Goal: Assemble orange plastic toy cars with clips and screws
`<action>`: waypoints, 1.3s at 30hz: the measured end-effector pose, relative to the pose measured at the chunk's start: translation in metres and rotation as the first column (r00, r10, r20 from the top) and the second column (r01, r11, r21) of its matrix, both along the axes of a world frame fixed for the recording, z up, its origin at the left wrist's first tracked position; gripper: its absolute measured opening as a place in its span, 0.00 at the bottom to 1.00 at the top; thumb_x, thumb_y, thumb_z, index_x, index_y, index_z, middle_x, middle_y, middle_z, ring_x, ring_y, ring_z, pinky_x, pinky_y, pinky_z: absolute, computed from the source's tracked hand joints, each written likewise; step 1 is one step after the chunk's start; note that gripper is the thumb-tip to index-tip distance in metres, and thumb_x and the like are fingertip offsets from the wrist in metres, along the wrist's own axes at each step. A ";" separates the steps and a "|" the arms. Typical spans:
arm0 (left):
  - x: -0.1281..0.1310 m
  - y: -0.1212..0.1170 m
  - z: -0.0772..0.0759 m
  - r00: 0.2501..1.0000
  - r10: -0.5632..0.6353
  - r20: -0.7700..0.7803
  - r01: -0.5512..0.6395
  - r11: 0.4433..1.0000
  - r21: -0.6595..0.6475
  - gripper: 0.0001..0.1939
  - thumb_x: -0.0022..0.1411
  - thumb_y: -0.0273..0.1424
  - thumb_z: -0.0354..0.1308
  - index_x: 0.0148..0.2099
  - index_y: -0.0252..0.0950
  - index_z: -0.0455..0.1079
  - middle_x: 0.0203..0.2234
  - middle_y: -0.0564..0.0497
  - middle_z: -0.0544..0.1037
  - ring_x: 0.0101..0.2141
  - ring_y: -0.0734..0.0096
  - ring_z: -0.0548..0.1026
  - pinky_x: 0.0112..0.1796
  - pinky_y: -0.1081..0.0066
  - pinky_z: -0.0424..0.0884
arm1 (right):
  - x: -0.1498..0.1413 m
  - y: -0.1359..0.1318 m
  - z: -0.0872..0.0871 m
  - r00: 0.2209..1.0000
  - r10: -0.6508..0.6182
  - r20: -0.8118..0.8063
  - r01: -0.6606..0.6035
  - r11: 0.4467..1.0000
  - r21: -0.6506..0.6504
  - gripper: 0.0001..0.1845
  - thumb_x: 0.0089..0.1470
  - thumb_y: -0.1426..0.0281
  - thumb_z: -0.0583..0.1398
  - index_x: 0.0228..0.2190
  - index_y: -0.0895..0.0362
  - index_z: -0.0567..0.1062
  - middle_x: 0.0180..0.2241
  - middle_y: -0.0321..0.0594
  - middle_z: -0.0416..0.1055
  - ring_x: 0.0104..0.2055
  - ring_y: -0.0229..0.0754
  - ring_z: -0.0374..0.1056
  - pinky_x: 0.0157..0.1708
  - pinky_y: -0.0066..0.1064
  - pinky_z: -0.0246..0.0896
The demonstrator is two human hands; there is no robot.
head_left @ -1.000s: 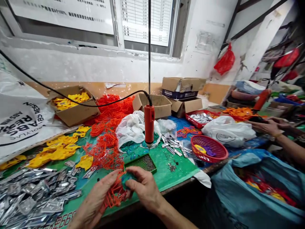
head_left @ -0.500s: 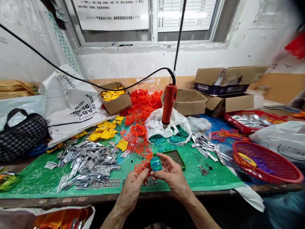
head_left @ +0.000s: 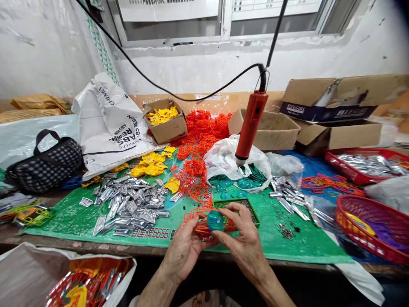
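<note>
Close together over the front of the bench, both my hands work on one small assembly. My left hand point(head_left: 185, 245) is closed on an orange plastic lattice piece point(head_left: 198, 218), its thumb on top. Pinched between thumb and fingers of my right hand point(head_left: 244, 238) is a rounded teal plastic part point(head_left: 215, 220), lying against the orange piece. Whether the two are joined I cannot tell. Just behind the right hand sits a green tray point(head_left: 220, 204) of small dark metal bits. A red electric screwdriver point(head_left: 252, 125) hangs tip-down above the bench.
A heap of silvery parts point(head_left: 131, 204) lies left, with yellow pieces point(head_left: 150, 164) behind. Orange lattices point(head_left: 193, 170) and a white plastic bag point(head_left: 220, 155) fill the middle back. Silvery strips point(head_left: 289, 194) and a red basket point(head_left: 343, 230) are right. An open sack point(head_left: 28, 268) stands front left.
The camera view has tilted down and turned left. My left hand has opened out further around the orange piece, and the teal part has turned between my right fingers.
</note>
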State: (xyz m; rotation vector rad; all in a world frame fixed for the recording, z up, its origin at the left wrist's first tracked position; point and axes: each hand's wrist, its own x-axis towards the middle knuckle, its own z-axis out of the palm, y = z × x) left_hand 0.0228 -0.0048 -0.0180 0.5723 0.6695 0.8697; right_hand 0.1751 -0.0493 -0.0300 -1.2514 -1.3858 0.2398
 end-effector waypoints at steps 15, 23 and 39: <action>0.012 -0.012 -0.005 0.991 0.130 0.015 -0.130 0.991 0.015 0.15 0.50 0.34 0.73 0.40 0.36 0.78 0.34 0.51 0.83 0.31 0.70 0.79 0.33 0.74 0.73 | -0.006 -0.002 -0.019 1.000 -0.002 -0.013 0.000 0.990 -0.143 0.23 0.46 0.70 0.69 0.46 0.44 0.79 0.48 0.44 0.68 0.51 0.52 0.68 0.47 0.42 0.70; 0.017 -0.018 -0.011 0.988 0.136 -0.073 -0.116 0.966 0.233 0.13 0.52 0.30 0.68 0.42 0.38 0.80 0.39 0.49 0.83 0.42 0.61 0.78 0.47 0.67 0.70 | -0.007 -0.005 -0.015 0.999 0.039 0.005 -0.038 0.993 -0.108 0.20 0.45 0.73 0.69 0.42 0.49 0.78 0.45 0.44 0.69 0.47 0.49 0.70 0.42 0.37 0.72; 0.003 -0.013 -0.017 0.963 0.015 -0.271 0.040 0.980 0.195 0.11 0.51 0.33 0.68 0.37 0.35 0.76 0.25 0.53 0.74 0.25 0.74 0.67 0.22 0.78 0.60 | 0.084 0.019 0.041 0.946 -0.313 -0.089 0.320 0.945 0.072 0.28 0.50 0.61 0.68 0.52 0.49 0.71 0.51 0.45 0.65 0.48 0.48 0.69 0.45 0.46 0.71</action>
